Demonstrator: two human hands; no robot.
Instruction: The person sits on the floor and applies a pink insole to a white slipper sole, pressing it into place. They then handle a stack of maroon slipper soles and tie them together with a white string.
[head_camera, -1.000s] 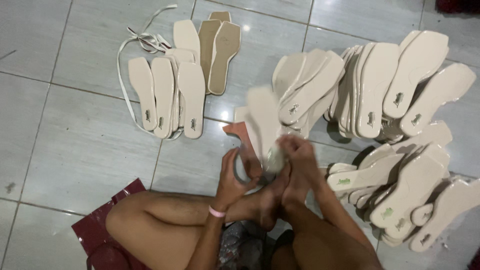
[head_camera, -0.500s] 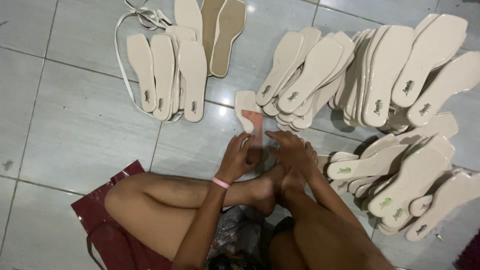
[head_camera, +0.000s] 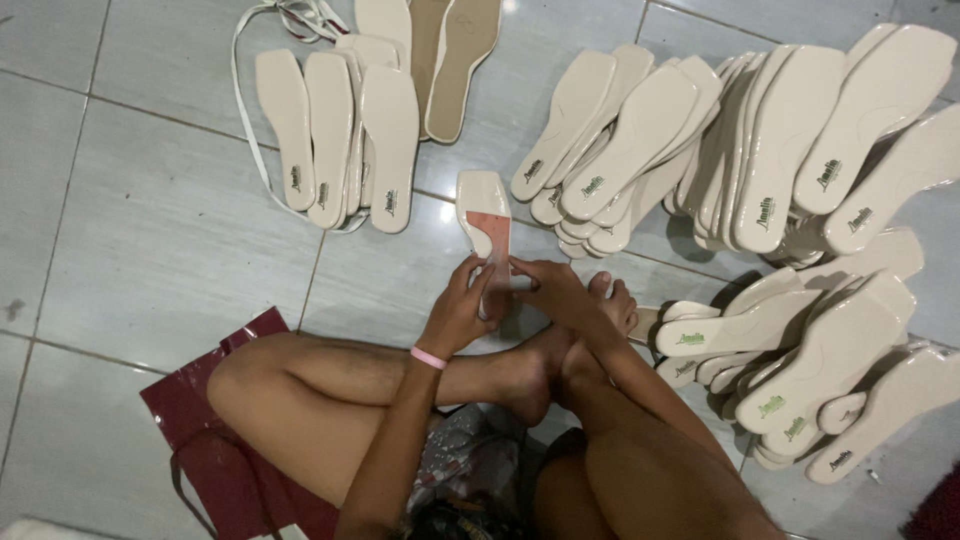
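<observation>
A cream shoe insole (head_camera: 484, 196) with a reddish-brown backing strip lies on the tiled floor in front of me, its near end pinched between both hands. My left hand (head_camera: 460, 312), with a pink band on the wrist, grips it from the left. My right hand (head_camera: 552, 292) holds the same end from the right, resting above my bare foot (head_camera: 610, 305). My crossed legs fill the lower middle of the view.
A row of cream insoles (head_camera: 335, 135) and white straps (head_camera: 262, 20) lie at the upper left, with two tan insoles (head_camera: 450, 60) behind. Large heaps of cream insoles (head_camera: 760, 140) spread along the right. I sit on a dark red bag (head_camera: 215, 450).
The insole has come down from a raised, tilted hold to lie flatter on the floor. Both hands have stayed on its near end. The view has shifted downward.
</observation>
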